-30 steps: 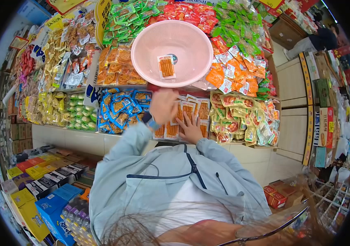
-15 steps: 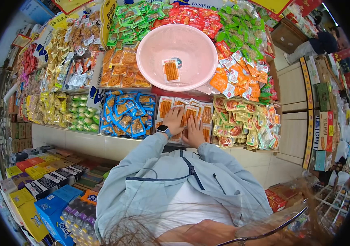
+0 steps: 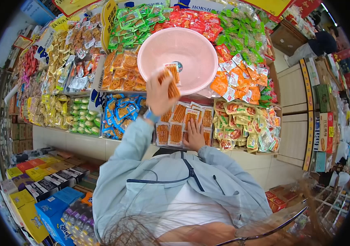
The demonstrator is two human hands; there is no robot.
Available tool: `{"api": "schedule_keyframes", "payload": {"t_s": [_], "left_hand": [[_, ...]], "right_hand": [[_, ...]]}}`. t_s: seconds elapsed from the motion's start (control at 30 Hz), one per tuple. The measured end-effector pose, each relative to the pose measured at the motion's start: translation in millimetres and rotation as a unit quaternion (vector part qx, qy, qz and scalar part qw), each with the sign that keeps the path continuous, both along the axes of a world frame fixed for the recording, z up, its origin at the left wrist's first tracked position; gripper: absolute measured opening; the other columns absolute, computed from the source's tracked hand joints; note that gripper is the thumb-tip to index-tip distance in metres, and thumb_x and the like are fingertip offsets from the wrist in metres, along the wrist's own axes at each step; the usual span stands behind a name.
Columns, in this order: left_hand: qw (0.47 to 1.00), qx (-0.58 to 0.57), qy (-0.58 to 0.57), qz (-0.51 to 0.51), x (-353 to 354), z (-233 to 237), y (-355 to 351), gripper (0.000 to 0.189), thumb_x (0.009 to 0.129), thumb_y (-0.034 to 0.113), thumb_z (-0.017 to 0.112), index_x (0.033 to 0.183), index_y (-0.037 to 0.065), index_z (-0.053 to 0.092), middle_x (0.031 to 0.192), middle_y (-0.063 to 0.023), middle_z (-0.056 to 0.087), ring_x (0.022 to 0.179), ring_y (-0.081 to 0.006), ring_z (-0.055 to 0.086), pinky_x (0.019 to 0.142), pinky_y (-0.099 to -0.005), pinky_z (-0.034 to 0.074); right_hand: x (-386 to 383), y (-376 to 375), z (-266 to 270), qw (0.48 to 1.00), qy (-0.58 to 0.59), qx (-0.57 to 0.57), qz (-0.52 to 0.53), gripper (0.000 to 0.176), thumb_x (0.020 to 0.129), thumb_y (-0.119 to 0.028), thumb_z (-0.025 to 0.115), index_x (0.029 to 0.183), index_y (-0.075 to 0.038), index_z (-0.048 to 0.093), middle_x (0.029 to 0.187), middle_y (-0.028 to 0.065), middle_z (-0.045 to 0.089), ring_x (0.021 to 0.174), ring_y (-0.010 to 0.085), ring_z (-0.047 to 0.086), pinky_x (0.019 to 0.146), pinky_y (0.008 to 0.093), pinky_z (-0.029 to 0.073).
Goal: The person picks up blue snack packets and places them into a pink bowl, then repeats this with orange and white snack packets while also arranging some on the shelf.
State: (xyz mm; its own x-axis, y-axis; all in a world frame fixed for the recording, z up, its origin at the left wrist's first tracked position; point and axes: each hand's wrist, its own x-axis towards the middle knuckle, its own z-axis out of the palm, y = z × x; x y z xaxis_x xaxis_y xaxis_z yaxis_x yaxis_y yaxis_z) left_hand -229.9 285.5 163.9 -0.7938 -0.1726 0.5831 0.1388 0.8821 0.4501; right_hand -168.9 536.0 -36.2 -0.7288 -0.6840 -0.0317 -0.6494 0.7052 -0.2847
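Note:
My left hand (image 3: 159, 96), with a watch at its wrist, holds a packet of orange-brown sticks (image 3: 172, 89) over the near left rim of the pink basket (image 3: 199, 53). The packet is blurred by motion. Another such packet (image 3: 175, 72) lies in the basket, partly covered by the held one. My right hand (image 3: 194, 136) rests with fingers spread on a packet (image 3: 191, 117) in the tray of similar flat packets (image 3: 176, 133), in front of my body.
Blue packets (image 3: 121, 112) lie left of the tray, beige packets (image 3: 234, 127) right of it. Orange packets (image 3: 238, 78) are beside the basket. Cartons (image 3: 56, 205) stand at lower left. A person (image 3: 320, 43) is in the far right background.
My left hand has moved up and left from the tray to the basket and now carries a packet. My right hand has stayed on the packets.

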Motion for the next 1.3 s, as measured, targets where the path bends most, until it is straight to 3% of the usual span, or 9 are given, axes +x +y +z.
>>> {"api": "schedule_keyframes", "payload": {"t_s": [0.13, 0.37, 0.5, 0.6, 0.67, 0.73, 0.8, 0.93, 1.3], "left_hand": [[0.972, -0.088, -0.218, -0.018, -81.2, 1.0, -40.2, 0.075, 0.059, 0.027, 0.087, 0.125, 0.015, 0.053, 0.125, -0.0183, 0.048, 0.12, -0.04, 0.045, 0.099, -0.0487, 0.041], [0.826, -0.236, -0.505, -0.077, -110.7, -7.1, -63.1, 0.092, 0.053, 0.042, 0.086, 0.133, 0.015, 0.05, 0.133, -0.0149, 0.05, 0.123, -0.0389, 0.049, 0.103, -0.0482, 0.041], [0.914, -0.228, -0.33, -0.055, -99.1, -22.1, -59.1, 0.063, 0.067, 0.034, 0.08, 0.12, 0.007, 0.06, 0.126, -0.0149, 0.057, 0.115, -0.0346, 0.055, 0.101, -0.0449, 0.042], [0.992, -0.105, -0.037, -0.055, -34.2, 1.0, -32.8, 0.036, 0.075, 0.019, 0.073, 0.106, 0.006, 0.063, 0.115, -0.0141, 0.059, 0.106, -0.0341, 0.057, 0.09, -0.0441, 0.044], [0.996, -0.055, 0.024, -0.06, 22.8, -20.2, -13.4, 0.022, 0.074, 0.011, 0.069, 0.092, 0.008, 0.057, 0.092, -0.0109, 0.058, 0.085, -0.0321, 0.056, 0.074, -0.0446, 0.042], [0.991, -0.016, -0.065, -0.112, 75.1, -71.8, 9.4, 0.026, 0.072, 0.015, 0.071, 0.094, 0.008, 0.06, 0.092, -0.0093, 0.061, 0.084, -0.0335, 0.058, 0.076, -0.0467, 0.044], [0.936, 0.023, -0.312, -0.162, 114.3, -109.8, 33.7, 0.051, 0.073, 0.025, 0.074, 0.117, 0.004, 0.059, 0.117, -0.0138, 0.061, 0.11, -0.0355, 0.057, 0.094, -0.0477, 0.043], [0.918, -0.088, -0.334, -0.197, 140.4, -158.8, 48.9, 0.093, 0.075, 0.043, 0.075, 0.147, 0.001, 0.034, 0.154, -0.0165, 0.032, 0.145, -0.0299, 0.027, 0.118, -0.0457, 0.023], [0.94, -0.111, -0.288, -0.142, 132.1, -175.0, 60.4, 0.092, 0.064, 0.047, 0.08, 0.137, 0.005, 0.045, 0.126, -0.0147, 0.05, 0.116, -0.0323, 0.049, 0.099, -0.0476, 0.036]], "right_hand": [[-1.2, 1.1, 0.7, 1.0, -0.02, -0.008, -0.006, 0.089, 0.08, -0.041, 0.062, 0.148, 0.004, 0.027, 0.159, 0.022, 0.016, 0.147, 0.0415, 0.013, 0.115, 0.0623, 0.01], [-2.6, 0.6, 0.2, 1.0, -0.016, -0.009, -0.008, 0.083, 0.082, -0.038, 0.057, 0.148, 0.004, 0.028, 0.159, 0.022, 0.018, 0.147, 0.0412, 0.014, 0.115, 0.0626, 0.011], [-1.8, 0.6, 3.3, 1.0, -0.023, -0.007, -0.005, 0.084, 0.082, -0.038, 0.058, 0.148, 0.004, 0.028, 0.159, 0.0217, 0.018, 0.147, 0.0411, 0.015, 0.115, 0.0626, 0.012], [-3.1, -0.5, 4.1, 1.0, -0.031, 0.003, -0.005, 0.085, 0.081, -0.039, 0.058, 0.148, 0.004, 0.027, 0.159, 0.0216, 0.017, 0.146, 0.041, 0.016, 0.115, 0.0625, 0.012], [-2.0, -0.7, 5.8, 0.999, -0.036, 0.009, -0.004, 0.086, 0.081, -0.039, 0.059, 0.148, 0.004, 0.027, 0.159, 0.0217, 0.017, 0.146, 0.041, 0.016, 0.115, 0.0624, 0.011], [-3.0, -1.6, 7.3, 0.999, -0.034, 0.013, -0.003, 0.087, 0.081, -0.04, 0.059, 0.148, 0.004, 0.026, 0.159, 0.022, 0.017, 0.146, 0.0411, 0.016, 0.115, 0.0624, 0.011], [-2.7, -2.6, 5.0, 1.0, -0.031, -0.002, -0.004, 0.085, 0.082, -0.039, 0.059, 0.149, 0.002, 0.026, 0.159, 0.0205, 0.017, 0.147, 0.04, 0.015, 0.114, 0.0641, 0.011], [-1.3, -1.7, 3.6, 0.999, -0.028, -0.016, -0.007, 0.084, 0.082, -0.035, 0.059, 0.15, 0.001, 0.024, 0.159, 0.0202, 0.017, 0.147, 0.04, 0.015, 0.114, 0.0648, 0.01], [-0.2, -0.2, -6.6, 0.999, 0.011, -0.036, -0.01, 0.085, 0.081, -0.034, 0.06, 0.15, 0.0, 0.025, 0.159, 0.019, 0.019, 0.147, 0.039, 0.017, 0.114, 0.0635, 0.012]]}}
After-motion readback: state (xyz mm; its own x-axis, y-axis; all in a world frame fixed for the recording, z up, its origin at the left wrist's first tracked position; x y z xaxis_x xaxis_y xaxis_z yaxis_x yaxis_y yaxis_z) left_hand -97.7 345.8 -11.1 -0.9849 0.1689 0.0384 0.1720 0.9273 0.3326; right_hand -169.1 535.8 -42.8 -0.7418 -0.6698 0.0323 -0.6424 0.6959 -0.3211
